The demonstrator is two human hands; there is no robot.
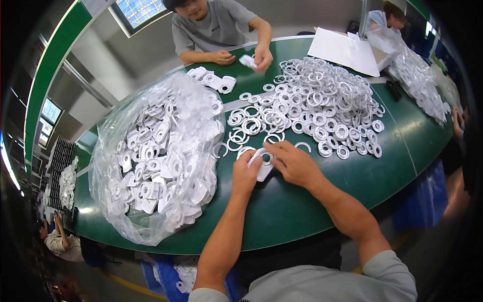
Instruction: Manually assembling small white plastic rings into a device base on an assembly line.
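We see a smooth white part [262, 173], flat and rounded with a round hole, held above the green tabletop [297, 216], midway between its near and far edges. Our left hand [244, 173] grasps it between thumb and fingers, hiding its left side. Our right hand [298, 164] bends its fingertips against the part's upper right; whether they pinch it, we cannot tell.

Just beyond our hands, loose white rings [322, 100], glossy and thin, spread into a heap reaching toward the far edge. Toward the tabletop's left end slumps a bag [138, 232] of clear, wrinkled plastic, full of similar white parts whose outlines blur beneath the film. More parts [211, 80] lie in a row beyond it, near the far edge.

At that edge a co-worker [211, 38] in a grey shirt holds a blurred white piece [247, 61]; the shirt's small dark chest mark is too small to read. Right of them lies white paper [342, 50], then crumpled clear plastic [417, 80] along the right end.
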